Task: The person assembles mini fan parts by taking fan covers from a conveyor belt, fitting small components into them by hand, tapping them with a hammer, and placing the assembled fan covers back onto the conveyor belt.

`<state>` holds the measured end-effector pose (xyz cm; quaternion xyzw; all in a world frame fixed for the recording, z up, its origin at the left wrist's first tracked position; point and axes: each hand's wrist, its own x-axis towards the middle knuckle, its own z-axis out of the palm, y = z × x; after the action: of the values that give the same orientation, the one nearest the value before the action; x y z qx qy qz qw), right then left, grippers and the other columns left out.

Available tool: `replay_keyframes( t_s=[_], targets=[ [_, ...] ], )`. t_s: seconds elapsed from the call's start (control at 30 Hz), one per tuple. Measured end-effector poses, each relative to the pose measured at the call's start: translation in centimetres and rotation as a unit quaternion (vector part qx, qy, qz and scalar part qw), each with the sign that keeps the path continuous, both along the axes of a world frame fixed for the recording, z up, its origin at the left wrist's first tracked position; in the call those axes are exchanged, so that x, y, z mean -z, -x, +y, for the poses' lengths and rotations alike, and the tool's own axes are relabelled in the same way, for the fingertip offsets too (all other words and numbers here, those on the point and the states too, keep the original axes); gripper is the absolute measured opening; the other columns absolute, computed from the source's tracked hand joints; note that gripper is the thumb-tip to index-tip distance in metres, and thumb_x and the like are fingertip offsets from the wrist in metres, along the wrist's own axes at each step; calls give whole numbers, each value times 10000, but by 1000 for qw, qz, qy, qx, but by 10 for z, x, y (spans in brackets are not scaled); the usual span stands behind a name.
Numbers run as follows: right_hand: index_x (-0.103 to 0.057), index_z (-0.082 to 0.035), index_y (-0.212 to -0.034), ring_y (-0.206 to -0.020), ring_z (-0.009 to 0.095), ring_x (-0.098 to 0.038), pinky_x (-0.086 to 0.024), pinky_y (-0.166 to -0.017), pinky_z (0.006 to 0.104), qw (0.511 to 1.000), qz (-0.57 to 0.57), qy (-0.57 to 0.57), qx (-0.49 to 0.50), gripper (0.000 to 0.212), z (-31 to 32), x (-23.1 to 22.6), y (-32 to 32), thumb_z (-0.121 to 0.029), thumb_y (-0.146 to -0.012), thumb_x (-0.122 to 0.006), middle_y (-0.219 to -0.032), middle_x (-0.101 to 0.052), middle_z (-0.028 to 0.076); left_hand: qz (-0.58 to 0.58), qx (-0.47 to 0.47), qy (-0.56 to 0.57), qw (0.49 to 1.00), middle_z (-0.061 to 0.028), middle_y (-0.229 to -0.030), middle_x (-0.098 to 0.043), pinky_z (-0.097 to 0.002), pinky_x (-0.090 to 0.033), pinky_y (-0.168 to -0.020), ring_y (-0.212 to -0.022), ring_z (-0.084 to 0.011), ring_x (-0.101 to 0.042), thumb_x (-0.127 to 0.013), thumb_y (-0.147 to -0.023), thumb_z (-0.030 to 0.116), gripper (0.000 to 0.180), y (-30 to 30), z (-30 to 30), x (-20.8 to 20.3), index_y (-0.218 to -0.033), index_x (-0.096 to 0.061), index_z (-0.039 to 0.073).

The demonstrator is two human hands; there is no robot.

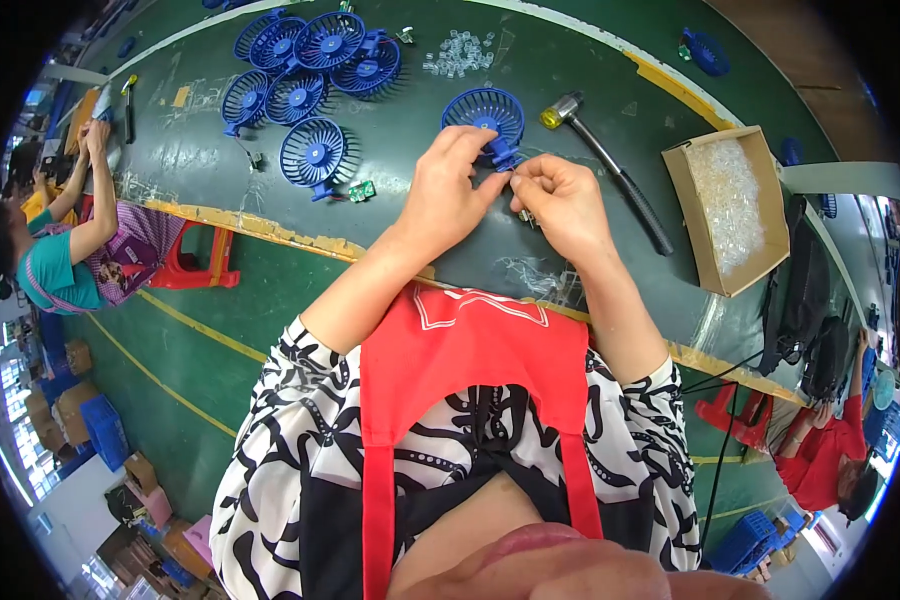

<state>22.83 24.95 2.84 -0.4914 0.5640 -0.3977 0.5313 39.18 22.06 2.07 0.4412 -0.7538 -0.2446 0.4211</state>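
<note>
A blue fan housing [483, 112] with a slatted round cage lies on the green worktable, its neck toward me. My left hand [448, 190] grips it by the neck, with thumb and fingers on either side. Close beside the neck, my right hand [562, 205] is closed in a pinch. What sits between its fingertips is too small to make out. A small metallic part [526, 217] shows just below those fingers. To the left lies another blue fan housing [313, 153], with a small green circuit board [361, 191] by its neck.
Several more blue fan housings [297, 97] cluster at the far left. Small clear plastic pieces [459, 54] are heaped beyond my hands. A hammer [612, 165] lies at right, beside a cardboard box [707, 250] of clear pieces. Co-workers sit at left [65, 255] and right [820, 455].
</note>
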Motion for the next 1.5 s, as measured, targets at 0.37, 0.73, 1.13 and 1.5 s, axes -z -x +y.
replay_keyframes(
  t_s=[0.37, 0.73, 1.13, 1.5],
  targets=[
    [-641, 22, -899, -585, 46, -545, -407, -507, 214, 998, -59, 24, -9, 109, -1, -4, -5, -79, -893, -600, -674, -635, 24, -3, -3, -61, 998, -129, -1010, -629, -284, -527, -626, -770, -209, -639, -761, -710, 14, 436, -7, -4, -12, -1126, -631, -5],
    [-646, 23, -893, -592, 96, -586, -450, -532, 275, 990, 36, 136, 0, 79, 10, -24, -3, -41, -872, -606, -681, -633, 75, -119, 40, 191, 973, -119, -921, -665, -401, -463, -695, -786, -304, -615, -707, -758, 39, 272, -10, -3, -25, -1024, -651, 23],
    [-681, -53, -880, -646, 298, -630, -486, -563, 374, 922, 241, 302, -5, 65, 11, -42, 4, -62, -817, -671, -768, -618, 110, 138, 86, -107, 981, -79, -821, -648, -275, -477, -691, -768, -150, -602, -666, -866, 72, 105, -5, 1, -21, -918, -693, -16],
    [-675, -56, -850, -648, 302, -625, -485, -562, 380, 915, 259, 307, -42, 44, 6, -39, 19, -49, -809, -661, -747, -614, 97, 258, 124, -363, 886, -21, -857, -640, -224, -452, -728, -789, -88, -571, -626, -924, 122, 169, -8, -3, -13, -907, -691, -33]
  ],
)
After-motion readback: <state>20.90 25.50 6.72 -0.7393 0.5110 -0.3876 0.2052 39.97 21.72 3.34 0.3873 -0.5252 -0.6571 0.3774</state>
